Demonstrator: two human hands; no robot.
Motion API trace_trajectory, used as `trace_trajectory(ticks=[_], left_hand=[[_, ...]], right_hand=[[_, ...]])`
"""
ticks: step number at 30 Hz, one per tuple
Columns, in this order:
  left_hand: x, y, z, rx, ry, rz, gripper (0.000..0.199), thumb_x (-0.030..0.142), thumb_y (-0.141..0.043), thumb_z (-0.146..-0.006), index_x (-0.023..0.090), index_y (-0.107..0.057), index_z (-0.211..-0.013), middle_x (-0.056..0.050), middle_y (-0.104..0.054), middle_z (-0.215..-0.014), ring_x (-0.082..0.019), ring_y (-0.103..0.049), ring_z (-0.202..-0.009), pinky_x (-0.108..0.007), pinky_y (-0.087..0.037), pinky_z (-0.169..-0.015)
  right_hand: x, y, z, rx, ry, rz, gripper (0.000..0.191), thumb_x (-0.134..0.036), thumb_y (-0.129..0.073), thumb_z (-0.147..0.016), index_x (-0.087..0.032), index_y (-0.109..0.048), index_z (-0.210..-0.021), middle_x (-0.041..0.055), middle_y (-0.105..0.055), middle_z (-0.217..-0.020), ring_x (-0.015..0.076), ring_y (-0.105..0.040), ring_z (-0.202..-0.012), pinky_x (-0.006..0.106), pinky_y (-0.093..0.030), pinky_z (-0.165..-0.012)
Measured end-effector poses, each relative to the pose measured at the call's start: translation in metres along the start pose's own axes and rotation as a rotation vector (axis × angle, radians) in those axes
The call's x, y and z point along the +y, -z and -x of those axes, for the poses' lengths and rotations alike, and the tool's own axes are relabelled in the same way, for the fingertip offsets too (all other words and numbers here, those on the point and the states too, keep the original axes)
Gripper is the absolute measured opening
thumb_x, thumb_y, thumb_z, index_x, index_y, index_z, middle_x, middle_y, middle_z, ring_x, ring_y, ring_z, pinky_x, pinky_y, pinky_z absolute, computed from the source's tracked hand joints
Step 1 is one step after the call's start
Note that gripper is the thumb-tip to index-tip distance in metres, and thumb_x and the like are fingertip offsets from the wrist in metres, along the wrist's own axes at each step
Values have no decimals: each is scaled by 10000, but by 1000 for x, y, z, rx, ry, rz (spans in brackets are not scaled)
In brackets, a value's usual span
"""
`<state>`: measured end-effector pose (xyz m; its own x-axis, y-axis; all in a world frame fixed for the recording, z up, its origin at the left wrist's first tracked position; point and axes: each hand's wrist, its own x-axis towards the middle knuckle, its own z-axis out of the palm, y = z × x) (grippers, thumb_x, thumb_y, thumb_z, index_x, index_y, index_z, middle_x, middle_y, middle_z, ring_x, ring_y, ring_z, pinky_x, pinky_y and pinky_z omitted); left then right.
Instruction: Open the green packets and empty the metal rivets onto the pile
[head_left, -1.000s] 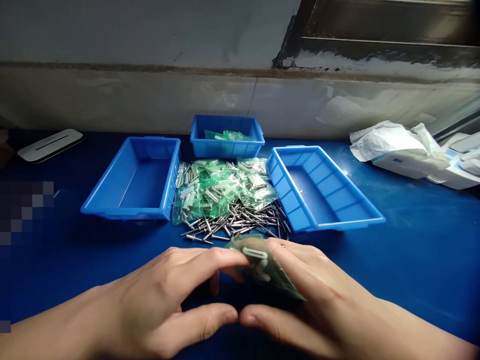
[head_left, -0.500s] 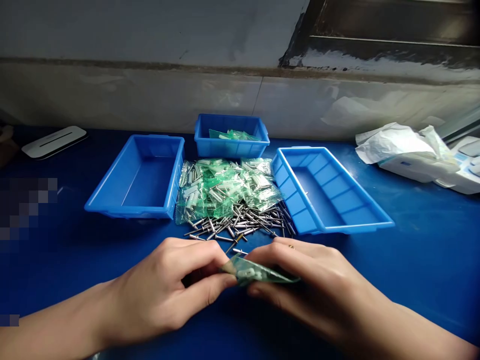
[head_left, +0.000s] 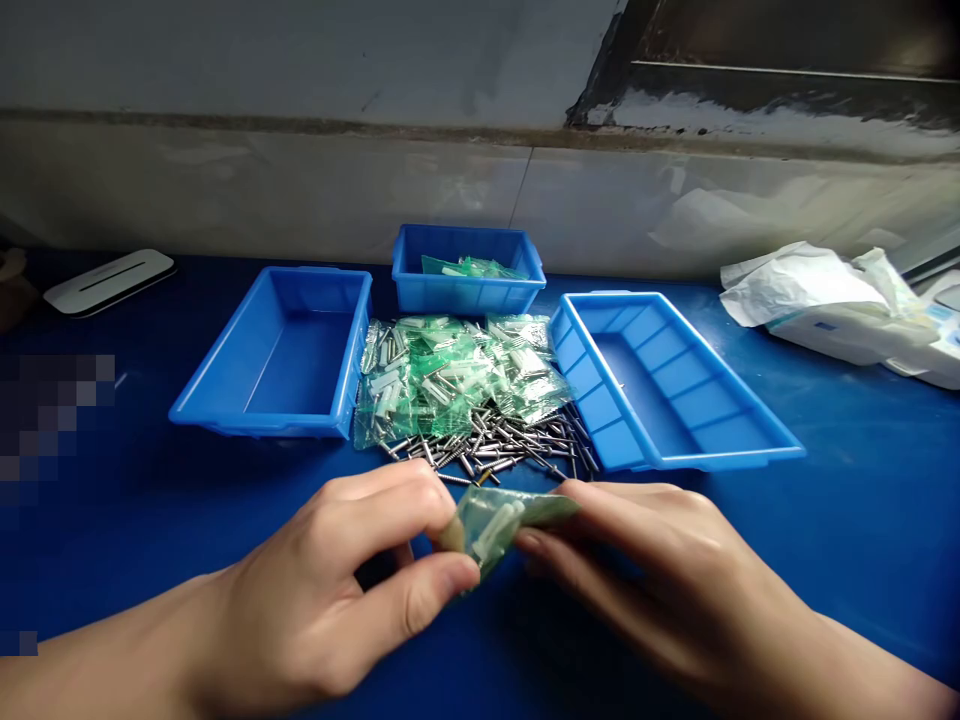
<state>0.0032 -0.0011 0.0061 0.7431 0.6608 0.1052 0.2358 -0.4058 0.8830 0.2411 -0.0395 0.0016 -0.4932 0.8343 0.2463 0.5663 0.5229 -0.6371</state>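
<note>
A small green-tinted clear plastic bag (head_left: 491, 525) with white plugs inside is stretched between both hands, just above the blue tabletop. My left hand (head_left: 367, 580) pinches its left end between thumb and forefinger. Its other end is gripped by my right hand (head_left: 652, 570), thumb below and fingers on top. Right behind the bag lies a loose heap of metal rivets or screws (head_left: 510, 445). Several filled green bags (head_left: 442, 375) are piled behind that heap, with white plugs and metal pins showing through.
Blue bins stand around the pile: a left bin (head_left: 180, 412), a right bin (head_left: 780, 455) and a back bin (head_left: 469, 298) holding green bags. A white flat device (head_left: 112, 280) lies far left. Crumpled white wrapping (head_left: 802, 285) covers a white device at right. A wall closes off the back.
The bag has tilted and opened out to face me more, showing its white plugs clearly. My right hand has moved slightly right, with its fingers nearer the bag's right corner.
</note>
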Motion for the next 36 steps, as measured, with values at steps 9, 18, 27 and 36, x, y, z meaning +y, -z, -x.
trace_trajectory(ticks=[9, 18, 27, 36], left_hand=[[2, -2, -1, -2, -211, -24, 77, 243, -678, -950, 176, -647, -928, -28, -616, -958, -141, -623, -894, -155, -539, -842], [-5, -7, 5, 98, -84, -59, 203, 121, -583, -954, 245, -581, -1116, 12, -622, -973, -115, -635, -857, -161, -532, -815], [-6, -5, 1, 93, -18, -9, 182, 65, -565, -948, 222, -644, -901, 75, -616, -720, -61, -590, -613, -117, -461, -597], [-5, -3, -2, 121, -43, -48, 189, 84, -547, -959, 182, -593, -805, 55, -594, -670, -71, -559, -566, -125, -444, -549]], right_hand=[[-16, 7, -2, -83, -116, -213, 98, -289, -714, -904, -226, -642, -922, -29, -737, -777, 131, -692, -633, 189, -531, -574], [-16, 7, -6, 22, 30, -137, 215, -105, -483, -959, -255, -634, -990, 18, -775, -868, 165, -741, -692, 202, -601, -668], [-17, 12, -9, -71, -27, -180, 275, -210, -432, -1031, -276, -699, -1009, 3, -784, -864, 178, -756, -745, 204, -608, -666], [-12, 12, -6, -81, -110, -74, 463, -292, -350, -1061, -242, -563, -653, -14, -592, -562, 145, -539, -439, 249, -483, -449]])
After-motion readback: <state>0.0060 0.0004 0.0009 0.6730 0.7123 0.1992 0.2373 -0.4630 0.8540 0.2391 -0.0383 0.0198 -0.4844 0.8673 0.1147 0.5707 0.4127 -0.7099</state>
